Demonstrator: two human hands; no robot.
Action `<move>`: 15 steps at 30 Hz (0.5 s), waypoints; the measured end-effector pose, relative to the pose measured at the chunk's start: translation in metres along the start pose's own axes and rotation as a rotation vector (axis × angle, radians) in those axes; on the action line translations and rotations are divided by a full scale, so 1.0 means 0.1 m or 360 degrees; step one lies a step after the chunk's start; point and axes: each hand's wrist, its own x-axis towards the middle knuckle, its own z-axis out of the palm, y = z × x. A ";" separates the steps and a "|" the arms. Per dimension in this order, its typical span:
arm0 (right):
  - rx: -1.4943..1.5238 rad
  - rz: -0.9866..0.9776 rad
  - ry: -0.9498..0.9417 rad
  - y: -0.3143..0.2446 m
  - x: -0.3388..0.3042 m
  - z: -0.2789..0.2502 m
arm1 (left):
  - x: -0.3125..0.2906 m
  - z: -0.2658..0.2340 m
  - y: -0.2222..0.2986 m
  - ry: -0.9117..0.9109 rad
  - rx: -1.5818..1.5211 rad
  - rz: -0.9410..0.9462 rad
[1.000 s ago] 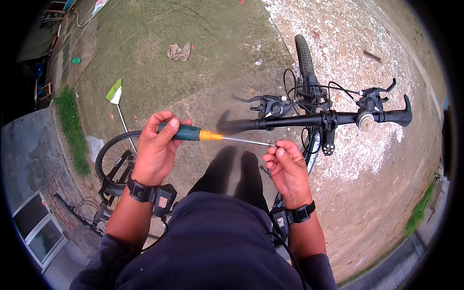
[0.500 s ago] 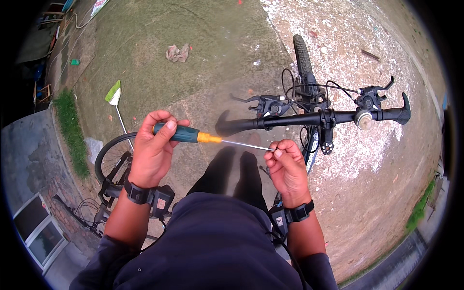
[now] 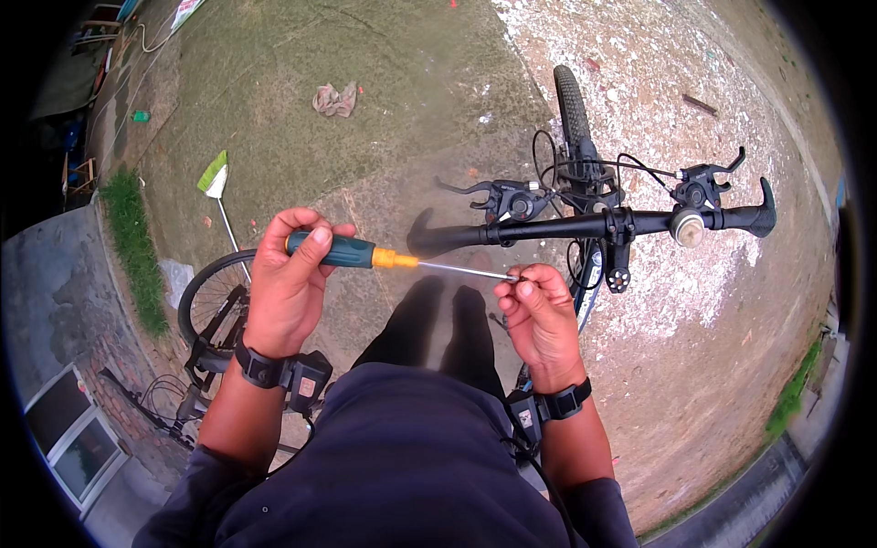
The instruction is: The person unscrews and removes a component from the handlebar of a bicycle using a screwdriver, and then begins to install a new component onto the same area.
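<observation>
My left hand (image 3: 290, 283) is closed round the dark green and yellow handle of a screwdriver (image 3: 352, 253). Its thin metal shaft points right, level across my body. At the tip, my right hand (image 3: 541, 315) pinches a small dark piece between thumb and forefinger; it is too small to name. The shaft's end meets this piece or lies right beside it. Just beyond my right hand is a bicycle's black handlebar (image 3: 566, 226), with brake levers, cables and a round bell (image 3: 687, 226).
The bicycle's front wheel (image 3: 572, 110) points away from me. Left of me stand another bicycle wheel (image 3: 215, 301) and a green-and-white broom (image 3: 215, 175). A crumpled rag (image 3: 334, 100) lies on the concrete ground. A wall with a window (image 3: 78, 438) is at lower left.
The screwdriver and both hands have barely shifted. My right fingers have moved slightly at the tip, and more of the small dark piece shows between them.
</observation>
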 end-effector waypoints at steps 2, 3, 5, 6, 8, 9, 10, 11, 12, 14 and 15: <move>0.0004 -0.0014 -0.0009 0.02 0.01 0.00 | 0.00 0.00 0.00 0.0009 0.0001 0.0002; 0.0013 -0.0015 -0.0004 0.02 0.01 0.01 | 0.00 0.01 -0.01 0.0010 0.0000 0.0000; 0.0032 -0.0017 0.0005 0.02 0.01 0.03 | 0.01 0.01 -0.01 0.0012 -0.0003 -0.0001; 0.0046 -0.0012 0.0009 0.03 0.02 0.02 | 0.01 0.01 -0.01 0.0016 0.0001 -0.0007; 0.0073 0.0000 0.0016 0.04 0.02 0.01 | 0.00 0.00 -0.01 0.0023 0.0006 -0.0017; 0.0080 -0.0003 0.0010 0.04 0.02 0.01 | 0.00 0.01 -0.02 0.0025 0.0011 -0.0005; 0.0087 -0.0005 0.0003 0.04 0.02 0.01 | 0.00 0.02 -0.02 0.0026 0.0015 0.0006; 0.0093 -0.0007 -0.0004 0.05 0.02 0.01 | -0.01 0.03 -0.02 0.0028 0.0020 0.0019; 0.0103 -0.0022 -0.0002 0.05 0.02 0.02 | -0.01 0.04 -0.03 0.0092 0.0088 -0.0031; 0.0121 -0.0052 0.0000 0.06 0.02 0.03 | -0.02 0.05 -0.03 0.0221 0.0226 -0.0129; 0.0124 -0.0073 0.0005 0.06 0.03 0.02 | -0.03 0.06 0.00 0.0186 0.0357 -0.0238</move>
